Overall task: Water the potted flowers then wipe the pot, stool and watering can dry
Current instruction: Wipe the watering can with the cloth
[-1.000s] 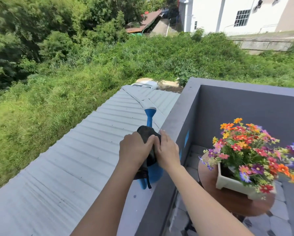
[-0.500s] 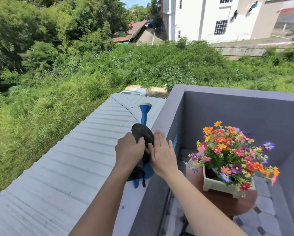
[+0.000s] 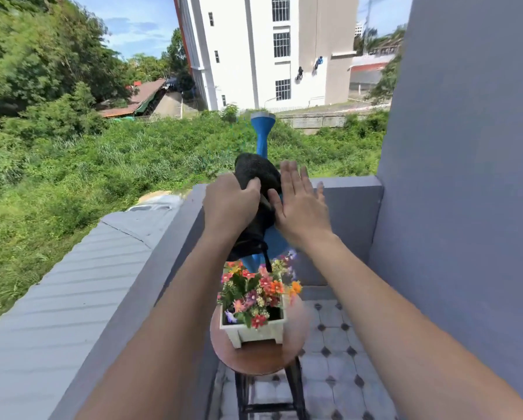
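Note:
A blue watering can (image 3: 262, 137) is up in the air, its spout pointing away and up, its body above the flowers (image 3: 254, 292). A black cloth (image 3: 255, 171) drapes over the can's top. My left hand (image 3: 228, 204) grips the cloth against the can. My right hand (image 3: 299, 204) lies flat with fingers straight against the can's right side and the cloth. The flowers stand in a white square pot (image 3: 254, 333) on a round wooden stool (image 3: 254, 359) with black legs.
A grey parapet wall (image 3: 151, 286) runs along the left and back of the balcony, and a tall grey wall (image 3: 466, 177) closes the right. Patterned floor tiles (image 3: 330, 344) surround the stool. A corrugated metal roof (image 3: 57, 298) and greenery lie beyond the parapet.
Both hands, with the can and cloth, have moved right from over the parapet to above the flowers. The spout has tilted higher. My right hand's fingers have straightened out flat.

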Action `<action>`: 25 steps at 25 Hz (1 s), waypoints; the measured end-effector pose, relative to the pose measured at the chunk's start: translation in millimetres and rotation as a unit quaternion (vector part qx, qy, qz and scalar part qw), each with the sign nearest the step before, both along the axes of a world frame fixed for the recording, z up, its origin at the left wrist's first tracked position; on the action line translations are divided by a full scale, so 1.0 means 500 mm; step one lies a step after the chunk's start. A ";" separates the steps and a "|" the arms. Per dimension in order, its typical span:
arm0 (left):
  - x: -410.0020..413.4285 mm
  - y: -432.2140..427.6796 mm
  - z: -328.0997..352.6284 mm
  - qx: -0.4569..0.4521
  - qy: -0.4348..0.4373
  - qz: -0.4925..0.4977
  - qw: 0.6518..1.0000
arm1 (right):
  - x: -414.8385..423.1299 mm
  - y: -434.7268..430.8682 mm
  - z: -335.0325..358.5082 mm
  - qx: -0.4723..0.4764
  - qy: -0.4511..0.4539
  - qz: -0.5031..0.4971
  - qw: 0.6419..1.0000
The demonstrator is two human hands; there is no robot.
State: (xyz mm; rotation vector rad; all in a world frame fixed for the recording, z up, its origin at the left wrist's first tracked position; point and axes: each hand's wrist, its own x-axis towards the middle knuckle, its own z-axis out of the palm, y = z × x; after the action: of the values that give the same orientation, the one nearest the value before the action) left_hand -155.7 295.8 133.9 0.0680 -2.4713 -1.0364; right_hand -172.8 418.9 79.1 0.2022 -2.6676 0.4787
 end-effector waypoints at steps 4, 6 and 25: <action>-0.006 0.205 -0.119 0.078 -0.074 -0.034 0.994 | 0.013 0.218 -0.086 0.085 -0.057 -0.060 0.993; 0.004 0.288 -0.206 0.096 -0.124 -0.044 0.987 | 0.029 0.298 -0.174 0.085 -0.104 -0.080 0.988; 0.079 0.416 -1.562 0.022 -0.377 -0.045 0.925 | 0.122 0.371 -1.582 0.013 -0.429 -0.122 0.895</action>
State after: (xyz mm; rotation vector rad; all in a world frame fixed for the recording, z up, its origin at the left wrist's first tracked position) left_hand -116.1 503.9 -647.3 0.4473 -3.1523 -1.2786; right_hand -111.8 604.3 -711.8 -0.4474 -3.4825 0.5352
